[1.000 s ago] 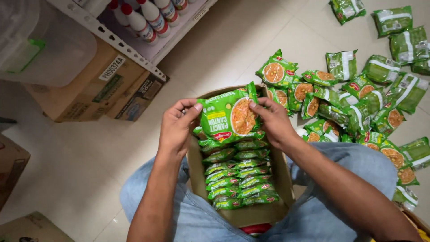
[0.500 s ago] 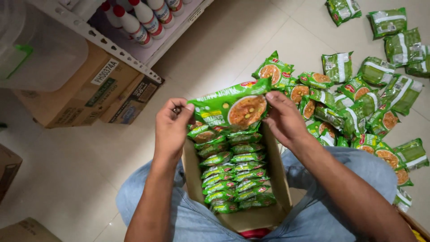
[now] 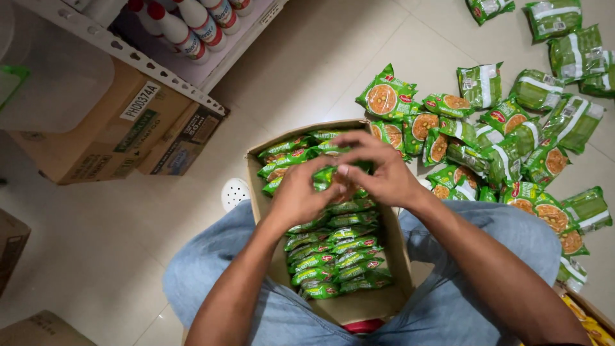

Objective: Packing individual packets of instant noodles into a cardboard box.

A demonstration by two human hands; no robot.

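An open cardboard box (image 3: pixel 256 186) stands between my knees, packed with a row of green noodle packets (image 3: pixel 333 263) standing on edge. My left hand (image 3: pixel 301 195) and my right hand (image 3: pixel 378 173) meet over the middle of the box, fingers curled down onto a green packet (image 3: pixel 325 177) among the packed ones. Most of that packet is hidden under my hands. More green packets (image 3: pixel 493 147) lie in a loose heap on the floor to the right of the box.
A metal shelf (image 3: pixel 147 64) with white bottles (image 3: pixel 192 25) stands at upper left, cardboard cartons (image 3: pixel 109 134) beneath it. A small white perforated object (image 3: pixel 234 192) lies left of the box. Other cartons sit at the left edge and lower right corner. Pale tile floor (image 3: pixel 96 243) surrounds everything.
The packet I held up flat above the box has gone down into it. Both hands have come together over the box's middle.
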